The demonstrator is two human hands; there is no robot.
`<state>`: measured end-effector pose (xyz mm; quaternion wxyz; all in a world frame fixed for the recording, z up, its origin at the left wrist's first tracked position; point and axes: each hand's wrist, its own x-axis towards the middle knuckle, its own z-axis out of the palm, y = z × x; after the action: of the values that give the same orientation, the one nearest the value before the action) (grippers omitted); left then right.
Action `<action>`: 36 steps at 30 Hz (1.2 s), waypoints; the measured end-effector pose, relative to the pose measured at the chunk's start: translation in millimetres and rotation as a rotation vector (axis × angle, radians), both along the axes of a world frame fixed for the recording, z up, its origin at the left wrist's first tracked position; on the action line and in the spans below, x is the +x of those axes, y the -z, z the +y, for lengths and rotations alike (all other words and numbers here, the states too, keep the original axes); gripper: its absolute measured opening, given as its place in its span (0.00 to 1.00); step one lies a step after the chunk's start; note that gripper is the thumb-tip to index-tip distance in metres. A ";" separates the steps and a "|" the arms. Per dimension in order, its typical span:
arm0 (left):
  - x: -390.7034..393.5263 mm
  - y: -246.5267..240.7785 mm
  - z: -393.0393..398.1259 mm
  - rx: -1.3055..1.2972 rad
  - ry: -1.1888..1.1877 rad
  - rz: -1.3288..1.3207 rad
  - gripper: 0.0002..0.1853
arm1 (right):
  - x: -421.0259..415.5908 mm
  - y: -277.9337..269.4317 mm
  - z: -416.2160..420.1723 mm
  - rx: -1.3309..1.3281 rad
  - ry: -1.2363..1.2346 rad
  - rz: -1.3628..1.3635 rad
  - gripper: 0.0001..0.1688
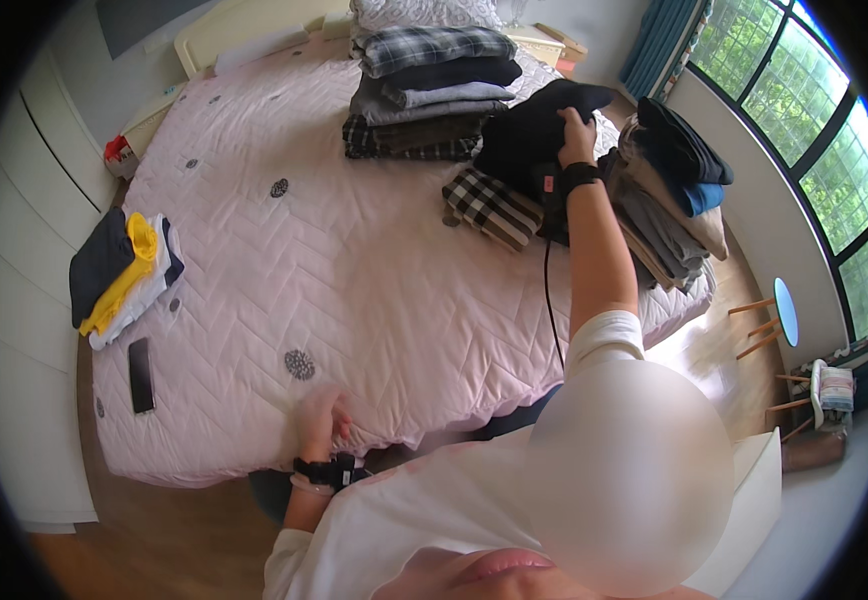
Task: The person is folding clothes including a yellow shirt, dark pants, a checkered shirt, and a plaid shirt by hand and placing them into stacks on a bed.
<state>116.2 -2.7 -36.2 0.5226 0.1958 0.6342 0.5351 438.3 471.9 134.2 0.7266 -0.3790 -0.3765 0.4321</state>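
My right hand (578,136) reaches far across the bed and grips a black folded garment (524,135) on top of a pile. Beneath and in front of it a black, white and tan plaid garment (495,208) sticks out. Close to the bed's front edge, my left hand (323,416) hovers over or rests on the pink quilted bedspread (374,300). It is blurred and holds nothing, its fingers loosely bent. Left of the black garment rises a tall stack of folded clothes (426,97), with grey plaid near its top. On its right leans another stack (666,195) in black, blue, beige and grey.
At the bed's left edge lie a small pile of folded clothes (130,262) and a dark smartphone (142,375). A black cable (548,300) hangs from my right wrist strap. A blue round stool (785,311) stands by the window (794,90). White cabinet doors (25,315) line the left.
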 end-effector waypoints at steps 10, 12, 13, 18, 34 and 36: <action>-8.4 -4.1 0.2 0.112 0.117 -0.039 0.12 | -10.3 -109.1 -260.7 0.196 -0.555 0.044 0.14; -19.3 -26.3 9.3 0.343 0.173 0.007 0.15 | -13.3 -100.1 -290.8 0.130 -0.650 0.127 0.14; -22.5 -53.0 14.5 0.453 0.160 0.019 0.16 | -10.3 -92.6 -298.3 0.005 -0.684 0.212 0.14; -4.2 -141.6 -0.6 0.425 0.494 -0.354 0.38 | -39.3 -58.1 -372.8 -0.297 -0.867 0.299 0.14; 35.7 -59.7 -79.0 0.254 0.061 -0.540 0.26 | -39.8 132.4 -441.4 -0.531 -1.174 0.006 0.31; 39.3 -69.0 -82.1 0.281 0.072 -0.517 0.25 | -41.1 126.1 -445.0 -0.460 -1.254 0.129 0.33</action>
<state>155.5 -84.8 32.7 0.6533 0.1458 0.3922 0.6310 397.2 26.8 8.1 0.2597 -0.2072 -0.3793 0.8636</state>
